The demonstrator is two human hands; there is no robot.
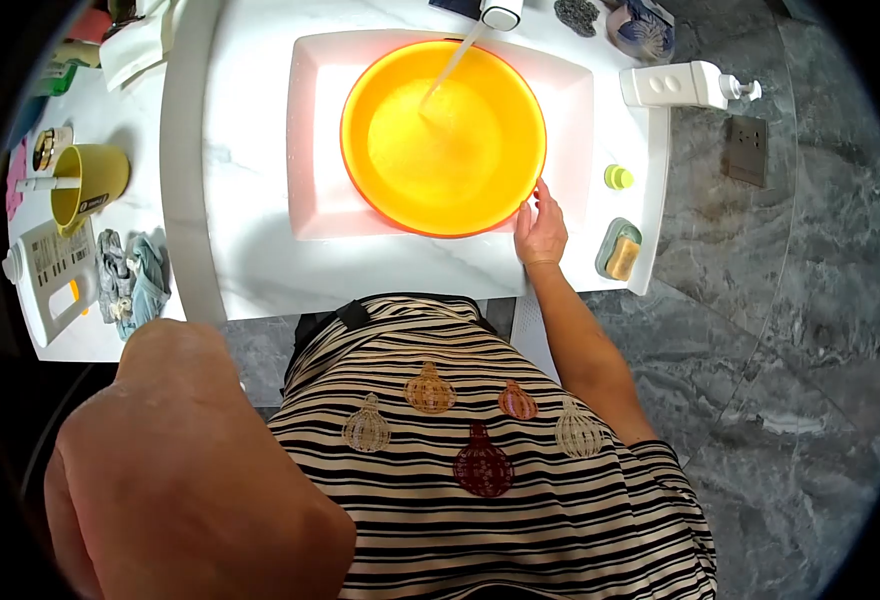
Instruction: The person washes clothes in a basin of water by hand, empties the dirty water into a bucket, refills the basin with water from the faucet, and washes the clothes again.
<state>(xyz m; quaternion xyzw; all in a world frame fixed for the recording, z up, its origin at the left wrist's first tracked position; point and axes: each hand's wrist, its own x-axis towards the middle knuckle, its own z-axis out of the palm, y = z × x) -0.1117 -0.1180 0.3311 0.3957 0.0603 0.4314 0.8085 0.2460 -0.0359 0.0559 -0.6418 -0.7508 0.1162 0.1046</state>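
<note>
A yellow basin (445, 140) with an orange rim sits in the rectangular white sink (315, 200). A stream of water (452, 68) runs from the faucet (501, 14) into the water in it. My right hand (542, 228) is at the basin's lower right edge, its fingers closed against the rim and the thumb close to the outer side. Very near the camera, at the lower left, my left hand and arm (180, 450) loom large. Its fingers do not show. Beyond it in the view lie crumpled grey and blue cloths (132, 280) on the side counter.
On the left counter stand a yellow cup (95, 182) with a white-handled item and a white jug (55, 275). Right of the sink are a green cap (618, 177), a soap dish (612, 248) with a yellow bar, and a white pump bottle (675, 86). A dark scrubber (577, 15) lies behind.
</note>
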